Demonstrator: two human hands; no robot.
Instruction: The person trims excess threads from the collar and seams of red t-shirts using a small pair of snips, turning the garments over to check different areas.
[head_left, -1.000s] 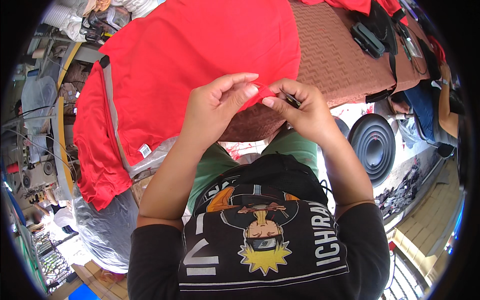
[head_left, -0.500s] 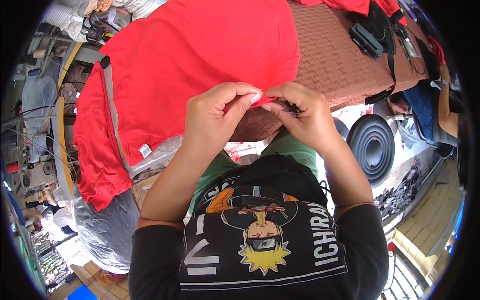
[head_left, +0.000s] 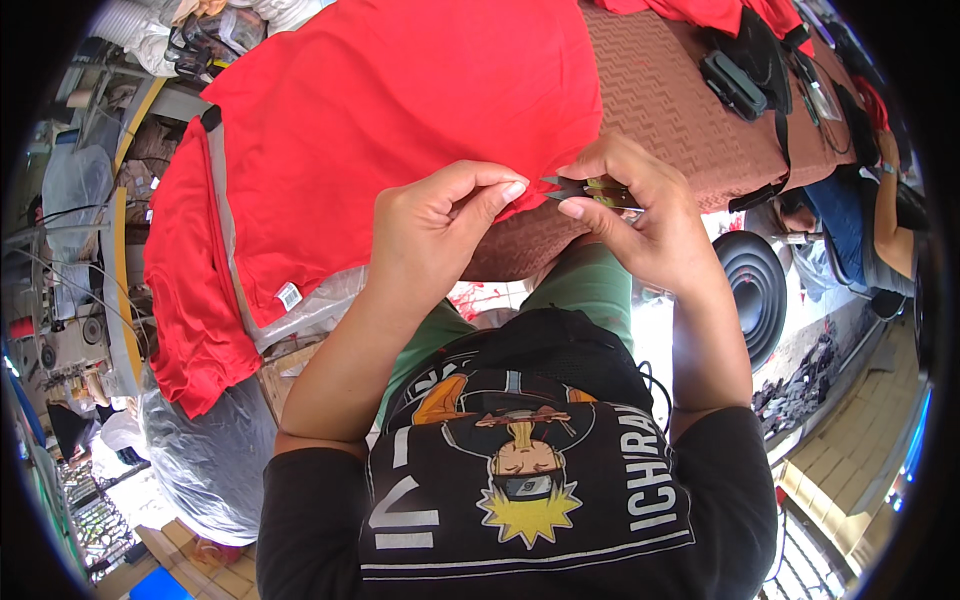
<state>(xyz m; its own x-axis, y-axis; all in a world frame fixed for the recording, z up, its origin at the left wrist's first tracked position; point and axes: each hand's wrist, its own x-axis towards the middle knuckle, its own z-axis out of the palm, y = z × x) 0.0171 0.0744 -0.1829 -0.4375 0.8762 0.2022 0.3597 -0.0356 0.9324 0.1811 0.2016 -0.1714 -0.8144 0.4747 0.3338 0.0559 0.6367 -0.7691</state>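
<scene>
A large piece of red fabric (head_left: 400, 100) lies over the padded brown surface in front of me. My left hand (head_left: 440, 225) pinches the near edge of this fabric between thumb and forefinger. Just to its right, my right hand (head_left: 640, 210) grips small thread snips (head_left: 600, 190) between thumb and fingers. The snips' two pointed blades are spread apart and aim left toward the fabric edge by my left fingertips. Whether a thread runs between the fingertips and blades is too fine to tell.
More red fabric (head_left: 190, 290) hangs at the left, beside a plastic-wrapped bundle (head_left: 215, 460). The brown textured cover (head_left: 670, 110) spreads right, carrying a dark case (head_left: 735, 85) and straps. A round black ridged disc (head_left: 750, 300) stands at the right. Another person's arm (head_left: 887, 200) shows at far right.
My right hand has drawn back to the right from the fabric edge, and the snips now show with blades spread. My left hand keeps its pinch in nearly the same place.
</scene>
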